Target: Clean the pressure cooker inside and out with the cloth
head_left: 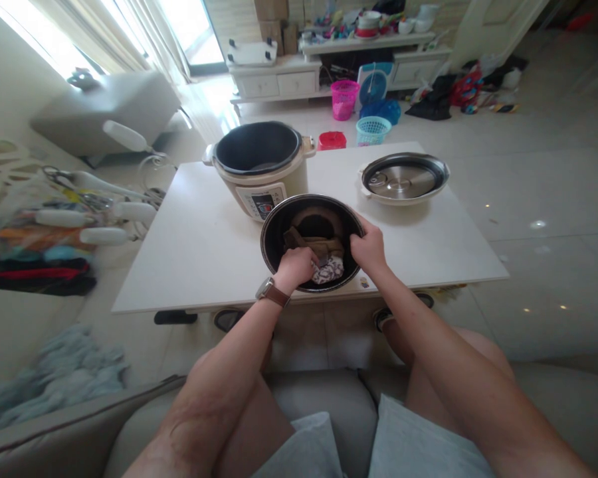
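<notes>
A dark inner pot (275, 255) is tipped toward me over the front of the white table. My right hand (369, 247) grips its rim on the right side. Inside the pot, my left hand (298, 265), with a watch on the wrist, is closed on a brown cloth (323, 247) with a patterned light part (329, 270). Behind the inner pot stands the cream pressure cooker body (296, 179), lidless, its dark inside showing. To the right, the cooker lid (406, 180) lies with its metal underside up.
The white table (189, 245) stands in front of the grey sofa (323, 398) I sit on. Beyond it are a pink basket (345, 101), a light blue basket (373, 131) and a low cabinet (279, 85). A lamp-like stand (152, 176) is at the left.
</notes>
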### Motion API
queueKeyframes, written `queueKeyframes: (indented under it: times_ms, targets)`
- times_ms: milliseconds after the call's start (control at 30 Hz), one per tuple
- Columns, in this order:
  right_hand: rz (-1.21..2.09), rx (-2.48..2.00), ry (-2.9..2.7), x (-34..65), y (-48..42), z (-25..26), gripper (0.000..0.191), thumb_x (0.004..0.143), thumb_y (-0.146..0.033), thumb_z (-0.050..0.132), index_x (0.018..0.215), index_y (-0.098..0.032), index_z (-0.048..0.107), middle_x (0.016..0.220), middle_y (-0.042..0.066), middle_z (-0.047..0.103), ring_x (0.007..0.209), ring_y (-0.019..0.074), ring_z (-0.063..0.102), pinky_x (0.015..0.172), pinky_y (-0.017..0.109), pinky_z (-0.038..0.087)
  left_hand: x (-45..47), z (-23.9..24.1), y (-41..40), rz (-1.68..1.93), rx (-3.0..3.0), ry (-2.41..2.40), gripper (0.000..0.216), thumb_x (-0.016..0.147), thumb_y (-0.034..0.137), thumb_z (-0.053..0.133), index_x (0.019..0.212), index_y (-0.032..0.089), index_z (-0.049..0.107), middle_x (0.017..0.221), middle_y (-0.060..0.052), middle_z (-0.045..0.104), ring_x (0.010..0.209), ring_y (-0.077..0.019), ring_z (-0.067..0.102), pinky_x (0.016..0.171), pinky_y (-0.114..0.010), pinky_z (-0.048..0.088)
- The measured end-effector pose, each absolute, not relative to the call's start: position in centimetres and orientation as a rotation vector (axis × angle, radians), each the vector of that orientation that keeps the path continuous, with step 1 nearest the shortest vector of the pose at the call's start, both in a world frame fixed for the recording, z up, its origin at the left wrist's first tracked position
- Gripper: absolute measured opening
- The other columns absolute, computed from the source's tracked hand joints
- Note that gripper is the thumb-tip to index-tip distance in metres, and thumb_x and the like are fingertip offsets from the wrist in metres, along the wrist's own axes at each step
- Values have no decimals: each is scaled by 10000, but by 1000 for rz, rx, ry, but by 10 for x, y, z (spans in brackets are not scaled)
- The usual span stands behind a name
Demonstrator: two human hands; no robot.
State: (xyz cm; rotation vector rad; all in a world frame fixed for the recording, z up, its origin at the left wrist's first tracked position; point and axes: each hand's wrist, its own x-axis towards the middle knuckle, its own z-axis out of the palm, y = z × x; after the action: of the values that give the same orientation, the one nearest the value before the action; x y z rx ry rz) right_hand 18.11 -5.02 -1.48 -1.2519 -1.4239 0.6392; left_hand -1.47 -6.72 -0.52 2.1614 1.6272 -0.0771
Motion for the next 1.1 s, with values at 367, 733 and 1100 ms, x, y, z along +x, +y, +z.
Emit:
queueKeyframes:
  times_ms: [367, 733, 1100]
  targets:
    - [626, -1267, -1353, 185, -48, -22, 662, 688, -108, 496, 1263, -231, 801, 1330, -18, 768, 1329, 259, 686, 1250, 454, 459, 20, -25, -78, 330, 2027, 1496, 503, 876, 41, 551, 1200, 290, 845, 1321, -49, 775, 1270, -262, 693, 1094, -351, 512]
    - [617, -1258, -1343, 184, -48, -24, 668, 688, -105, 503, 1273, -236, 796, 1321, -17, 774, 1318, 258, 692, 1253, 464, 451, -24, 0, -56, 332, 2121, 1980, 465, 918, 61, 539, 1205, 289, 826, 1312, -75, 747, 1181, -280, 720, 1039, -371, 548]
    - [632, -1241, -1370, 182, -50, -23, 668, 701, -112, 505, 1291, -254, 784, 1338, -21, 767, 1339, 248, 679, 1261, 460, 446, -5, -8, -60, 549, 2249, 1663, 581, 862, -8, 520, 1250, 305, 818, 1457, -26, 677, 1298, -250, 660, 1116, -333, 522]
